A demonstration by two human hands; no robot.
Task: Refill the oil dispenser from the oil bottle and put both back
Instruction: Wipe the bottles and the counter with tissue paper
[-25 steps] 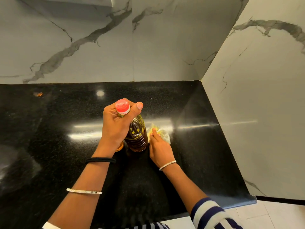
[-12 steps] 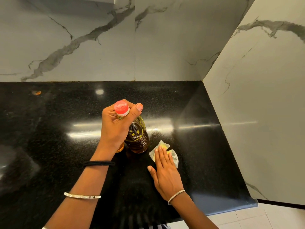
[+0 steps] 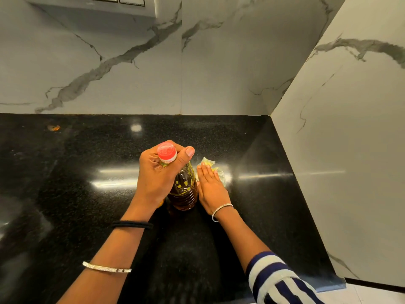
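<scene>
A clear oil bottle (image 3: 183, 189) with brown oil and a red cap (image 3: 167, 151) stands on the black counter (image 3: 65, 194). My left hand (image 3: 156, 174) grips its neck just below the cap. Right beside the bottle, my right hand (image 3: 210, 185) lies flat with straight fingers pressing a crumpled yellow-stained tissue (image 3: 210, 165) against the counter. A small orange-brown thing (image 3: 161, 202) peeks out under my left wrist; I cannot tell whether it is the dispenser.
Marble walls close the counter at the back (image 3: 197, 73) and on the right (image 3: 339, 172). A switch panel (image 3: 114, 0) sits high on the back wall. A small orange smear (image 3: 53, 127) marks the counter far left. The counter's front edge drops to a tiled floor (image 3: 361, 295).
My right hand slid the tissue back toward me, then pushed it forward again beside the bottle. My left hand kept hold of the bottle neck throughout.
</scene>
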